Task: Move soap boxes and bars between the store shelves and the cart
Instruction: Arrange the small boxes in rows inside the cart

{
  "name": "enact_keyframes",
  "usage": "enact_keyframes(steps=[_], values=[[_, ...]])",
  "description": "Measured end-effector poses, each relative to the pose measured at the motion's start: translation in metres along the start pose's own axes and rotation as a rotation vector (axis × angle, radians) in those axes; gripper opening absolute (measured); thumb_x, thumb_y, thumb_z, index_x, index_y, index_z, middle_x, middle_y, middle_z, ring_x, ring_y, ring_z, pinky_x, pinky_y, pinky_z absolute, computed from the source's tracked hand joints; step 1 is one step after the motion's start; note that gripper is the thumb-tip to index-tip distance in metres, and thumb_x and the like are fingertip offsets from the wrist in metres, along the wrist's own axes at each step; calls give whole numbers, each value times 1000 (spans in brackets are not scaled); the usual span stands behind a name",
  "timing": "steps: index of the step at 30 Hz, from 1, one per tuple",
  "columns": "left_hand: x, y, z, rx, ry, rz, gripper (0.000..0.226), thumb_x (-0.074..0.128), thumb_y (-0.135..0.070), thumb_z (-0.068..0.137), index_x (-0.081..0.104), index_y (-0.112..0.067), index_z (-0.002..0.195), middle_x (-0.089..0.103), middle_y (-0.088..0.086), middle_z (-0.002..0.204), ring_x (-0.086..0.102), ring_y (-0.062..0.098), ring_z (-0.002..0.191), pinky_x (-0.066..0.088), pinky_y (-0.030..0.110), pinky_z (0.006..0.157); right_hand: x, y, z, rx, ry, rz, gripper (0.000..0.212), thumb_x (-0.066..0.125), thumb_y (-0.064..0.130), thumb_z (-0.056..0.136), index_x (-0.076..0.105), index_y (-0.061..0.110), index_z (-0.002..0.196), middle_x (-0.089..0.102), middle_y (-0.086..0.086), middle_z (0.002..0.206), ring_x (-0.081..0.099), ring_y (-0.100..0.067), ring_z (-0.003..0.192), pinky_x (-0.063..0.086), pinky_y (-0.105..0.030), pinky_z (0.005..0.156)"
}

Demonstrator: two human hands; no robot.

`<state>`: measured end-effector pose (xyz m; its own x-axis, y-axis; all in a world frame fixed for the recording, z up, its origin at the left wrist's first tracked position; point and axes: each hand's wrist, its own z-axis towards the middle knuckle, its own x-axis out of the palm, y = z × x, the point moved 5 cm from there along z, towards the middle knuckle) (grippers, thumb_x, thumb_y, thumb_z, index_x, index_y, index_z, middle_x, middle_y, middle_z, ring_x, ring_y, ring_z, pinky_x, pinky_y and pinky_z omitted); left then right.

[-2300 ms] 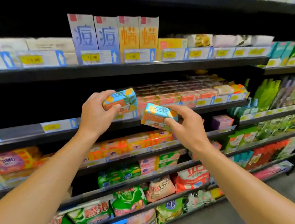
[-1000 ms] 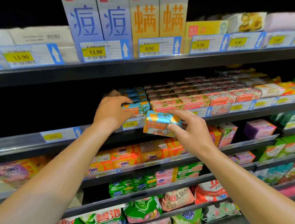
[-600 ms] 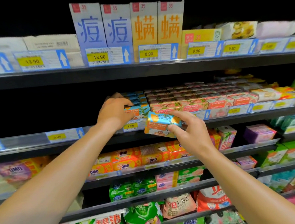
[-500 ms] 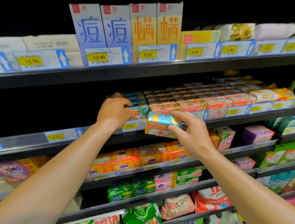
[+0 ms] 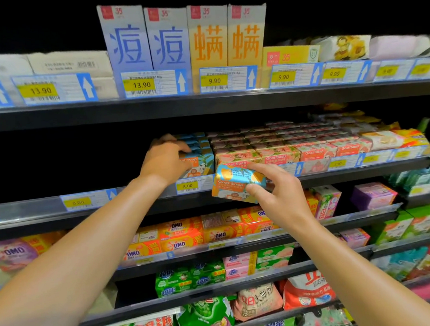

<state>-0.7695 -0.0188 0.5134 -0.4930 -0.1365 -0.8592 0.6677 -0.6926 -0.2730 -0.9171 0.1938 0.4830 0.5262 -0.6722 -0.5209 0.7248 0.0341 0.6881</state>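
Seat blue-orange cardboard soap box [image 5: 198, 164] flush w/ left hand [image 5: 166, 160], fingers curled over it; right hand [image 5: 279, 196] pinches second blue-orange box [image 5: 237, 185], ready

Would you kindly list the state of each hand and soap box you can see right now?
left hand: resting on the blue soap box at the shelf front, fingers curled over it
blue soap box: on the shelf, front of its row
right hand: pinching a second box
second box: held tilted, off the shelf
pink soap boxes: shelved in rows

Glossy printed cardboard soap box [image 5: 237, 185]; dark matt shelf edge [image 5: 204, 104].
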Motion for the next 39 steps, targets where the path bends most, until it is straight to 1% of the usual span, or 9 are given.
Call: enact_keyframes(steps=[10,15,17,19,21,24,26,32,39], values=[[3,3,3,-2,-4,-2,40,71,-35,86,64,-26,124,48,4,138,48,27,123,44,39,102,4,4,-1,-4,3,-10,40,68,22,93,60,22,132,56,9,112,50,-5,105,46,-7,71],[3,2,-2,-17,4,-16,45,69,-38,86,61,-27,129,50,2,139,49,26,123,46,36,100,4,6,-1,-7,4,-19,41,68,22,93,60,22,132,55,12,112,50,-6,107,49,-13,74],[-8,-4,-9,-13,-76,-98,44,67,-39,88,61,-25,129,54,0,135,53,21,120,45,28,96,3,9,0,-17,3,-29,41,68,22,93,60,22,133,55,13,113,50,-5,108,52,-20,80],[-24,-15,-23,43,-178,-283,38,66,-39,88,66,-23,123,61,-3,122,57,11,109,44,19,87,2,13,4,-49,4,-59,41,68,22,93,60,21,133,55,14,116,48,-2,109,48,-21,86],[-36,-31,-40,170,-126,-410,42,65,-46,83,67,-25,120,61,-10,111,58,1,98,44,13,80,3,21,9,-85,7,-75,42,68,23,92,60,22,133,55,15,116,48,0,109,42,-14,86],[-36,-46,-56,354,33,-356,55,66,-51,77,64,-27,126,59,-16,111,55,-5,94,41,7,79,7,37,17,-174,7,-80,41,70,21,90,62,22,130,59,12,114,53,0,107,47,-13,83],[-37,-45,-58,395,0,-319,53,69,-45,78,64,-22,125,63,-10,113,56,-1,98,43,13,84,12,45,23,-220,-9,-87,42,71,20,89,62,21,130,62,9,117,53,0,107,47,-17,88],[-53,-18,-48,209,-225,-299,44,71,-35,81,67,-18,122,63,1,112,56,12,102,42,22,87,18,33,31,-142,-45,-119,60,69,32,89,45,23,144,45,7,139,40,-6,130,33,-20,106],[-21,-7,-34,36,1,-98,50,72,-39,86,60,-24,132,50,7,124,52,21,111,38,24,86,31,10,23,-97,-8,-385,63,65,41,90,43,19,144,42,0,146,28,-20,139,29,-38,114]])
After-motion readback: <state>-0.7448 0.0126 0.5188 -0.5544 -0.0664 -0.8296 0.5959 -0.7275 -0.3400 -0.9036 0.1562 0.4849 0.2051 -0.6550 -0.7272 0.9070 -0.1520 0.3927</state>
